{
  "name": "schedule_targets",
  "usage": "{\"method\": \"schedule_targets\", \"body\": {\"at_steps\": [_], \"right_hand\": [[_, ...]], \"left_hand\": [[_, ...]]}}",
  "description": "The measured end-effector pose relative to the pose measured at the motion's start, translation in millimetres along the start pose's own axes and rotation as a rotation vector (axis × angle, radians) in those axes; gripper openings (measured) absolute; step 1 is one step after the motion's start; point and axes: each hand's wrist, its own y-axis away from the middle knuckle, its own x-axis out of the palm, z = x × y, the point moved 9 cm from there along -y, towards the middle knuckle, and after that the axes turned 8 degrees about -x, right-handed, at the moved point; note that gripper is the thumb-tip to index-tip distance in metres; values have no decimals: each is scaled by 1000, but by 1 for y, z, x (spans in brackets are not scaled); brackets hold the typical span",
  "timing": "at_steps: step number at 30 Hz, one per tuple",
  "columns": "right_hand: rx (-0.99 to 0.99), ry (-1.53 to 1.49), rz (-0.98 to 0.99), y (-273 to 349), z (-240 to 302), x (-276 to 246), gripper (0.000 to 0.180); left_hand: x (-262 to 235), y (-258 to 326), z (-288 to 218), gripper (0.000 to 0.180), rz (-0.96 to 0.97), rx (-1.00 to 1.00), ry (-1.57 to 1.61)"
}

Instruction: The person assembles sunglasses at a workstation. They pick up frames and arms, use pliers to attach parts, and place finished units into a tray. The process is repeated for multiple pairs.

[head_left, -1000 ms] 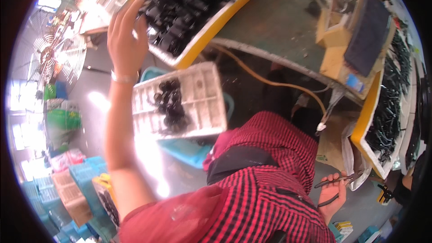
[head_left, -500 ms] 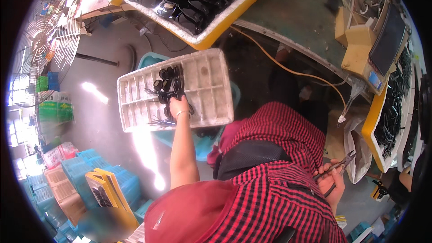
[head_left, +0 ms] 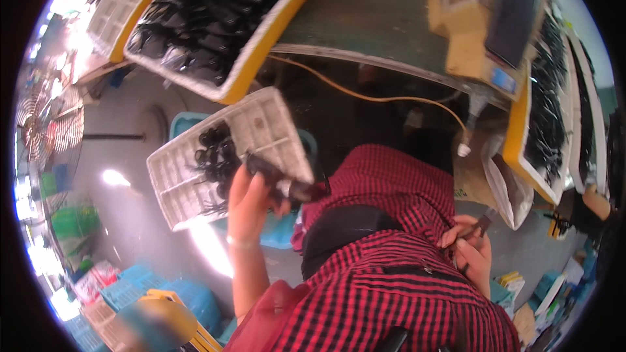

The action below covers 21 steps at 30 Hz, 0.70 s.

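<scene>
My left hand [head_left: 246,201] is closed on a pair of dark glasses [head_left: 297,186], lifted over the near right part of a white compartmented tray [head_left: 277,127]. Motion blurs the glasses somewhat. More black glasses [head_left: 218,153] lie bunched across the middle of that tray. Close to my right side, my right hand [head_left: 471,248] grips cutting pliers [head_left: 484,223] with the jaws pointing up; their handles are mostly hidden by my fingers.
A yellow-edged tray [head_left: 251,68] full of black glasses rests on the workbench [head_left: 365,13]. An orange cable [head_left: 339,88] droops below the bench edge. Blue baskets [head_left: 195,300] stand at lower left, a fan [head_left: 39,117] farther left. At right, another person's hand [head_left: 596,202] shows.
My left hand has lifted a pair of glasses out of the white tray and drawn it toward me. My right hand still grips the pliers, now turned more upright. The whole view has shifted.
</scene>
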Motion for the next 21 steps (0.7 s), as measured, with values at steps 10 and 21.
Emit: {"method": "schedule_targets", "body": {"at_steps": [10, 21], "right_hand": [[-51, 31, 74, -46, 52, 21, 23], [-369, 280, -322, -71, 7, -32, 13]], "left_hand": [[251, 79, -3, 26, 1364, 145, -43], [248, 16, 120, 39, 508, -273, -265]]}}
